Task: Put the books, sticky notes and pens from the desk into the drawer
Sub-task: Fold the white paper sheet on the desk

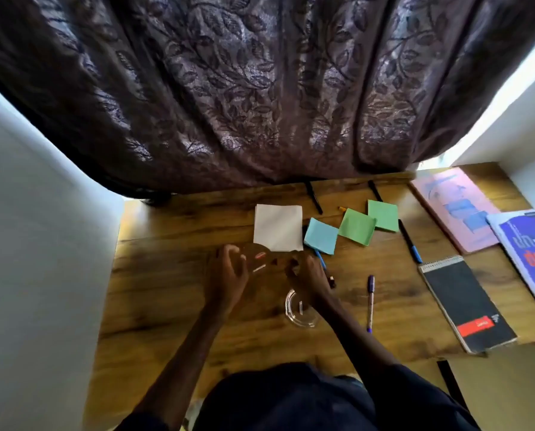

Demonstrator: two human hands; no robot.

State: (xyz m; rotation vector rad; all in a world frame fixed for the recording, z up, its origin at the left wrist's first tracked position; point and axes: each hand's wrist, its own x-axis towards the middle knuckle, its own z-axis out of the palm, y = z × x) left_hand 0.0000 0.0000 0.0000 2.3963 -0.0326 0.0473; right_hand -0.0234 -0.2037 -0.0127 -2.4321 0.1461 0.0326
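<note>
Sticky notes (pixel 321 235), blue pad, lay mid-desk (pixel 173 306) twd the curtain edge, just beyond & right of right hand (pixel 311 276), nearer than left hand (pixel 227 275); both curled on a brownish blurred item (pixel 261 259), grip unclear.

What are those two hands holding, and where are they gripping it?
Both hands hold a clear plastic piece with red labels: the left hand at its left edge, the right hand at its right. What it is cannot be told.
</note>
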